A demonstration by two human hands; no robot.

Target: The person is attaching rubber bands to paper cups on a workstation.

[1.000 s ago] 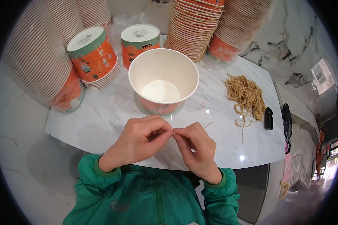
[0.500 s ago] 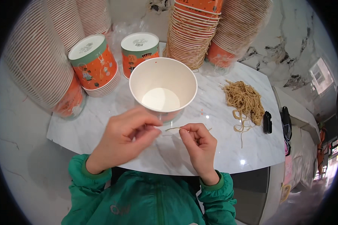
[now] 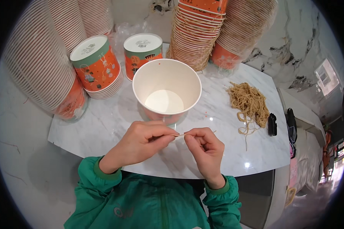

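A thin, tan length of string point(image 3: 180, 135) is stretched over the near edge of the white, grey-veined marbled desk point(image 3: 233, 156), pinched from both sides. The left hand point(image 3: 139, 143) grips one part of it between thumb and forefinger; the right hand point(image 3: 204, 149) grips it just beside, fingertips closed, its other fingers curled in. A short gap of string shows between the two pinches, and a thin end sticks out beyond the right hand. Both wrists come out of green jacket sleeves point(image 3: 99, 173).

Just beyond the hands, around the middle of the desk, a large round white-lined paper tub point(image 3: 165, 87) stands upright with its mouth facing up. Near the right edge lies a loose, tangled heap of tan string point(image 3: 251, 103), and beside it, at that edge, a small black oblong object point(image 3: 272, 124).

Toward the far edge, an orange-and-green printed paper tub point(image 3: 143, 53) stands upside down behind the white-lined one. To its left, another upturned orange-and-green tub point(image 3: 97, 63) tops a short nested stack. A tall nested stack in clear plastic point(image 3: 42, 57) leans at the left edge. At the far edge, right of the middle, rises a tall orange tub stack with tan strands around its rims point(image 3: 197, 38).
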